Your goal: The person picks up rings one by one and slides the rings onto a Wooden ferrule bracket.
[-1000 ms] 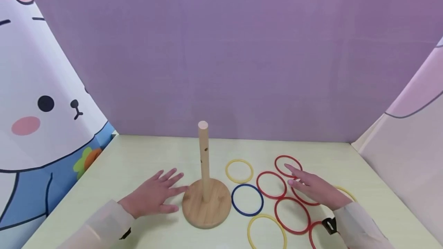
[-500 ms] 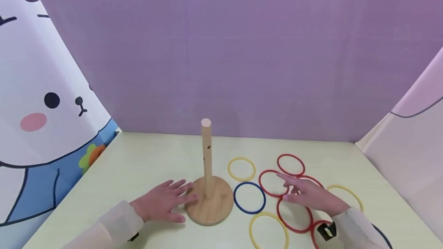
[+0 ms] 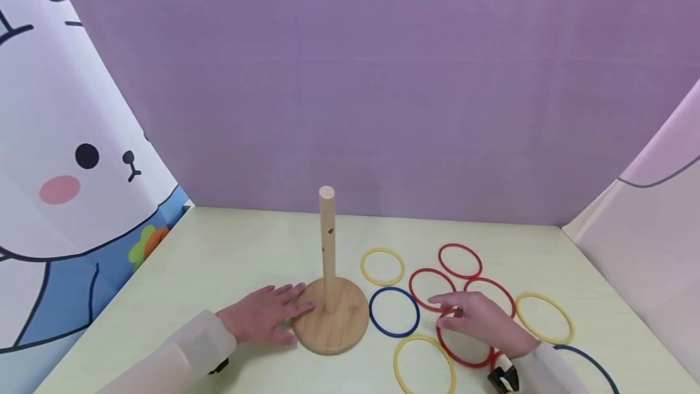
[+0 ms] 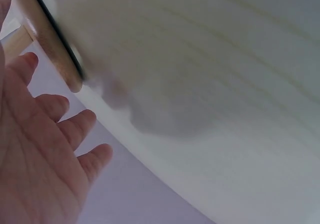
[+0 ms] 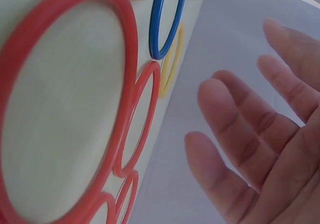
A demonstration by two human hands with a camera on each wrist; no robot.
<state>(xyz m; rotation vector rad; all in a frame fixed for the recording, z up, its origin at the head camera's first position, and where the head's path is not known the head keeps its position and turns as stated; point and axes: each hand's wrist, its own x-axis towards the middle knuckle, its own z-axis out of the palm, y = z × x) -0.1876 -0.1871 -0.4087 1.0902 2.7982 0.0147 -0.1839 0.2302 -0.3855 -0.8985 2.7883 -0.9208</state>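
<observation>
A wooden post (image 3: 328,248) stands upright on a round wooden base (image 3: 335,338) near the table's middle. My left hand (image 3: 265,316) is at the base's left side, fingers spread, and its fingertips overlap the base edge; whether they touch it I cannot tell. Over a group of red rings hovers my right hand (image 3: 481,324), palm down with loosely bent fingers and nothing in them. Under it lies the near red ring (image 3: 465,365), partly covered by the hand. The right wrist view shows the fingers (image 5: 220,108) apart from the rings.
Right of the base lie a dark blue ring (image 3: 418,315), a yellow ring (image 3: 383,250) behind it and another yellow ring (image 3: 396,365) in front. Farther right are a yellow ring (image 3: 572,326) and a second blue ring (image 3: 593,362). A purple wall (image 3: 350,90) rises behind the table.
My left hand has moved right and onto the base's edge. My right hand has moved nearer to me over the red rings, uncovering a yellow ring. The view has shifted slightly.
</observation>
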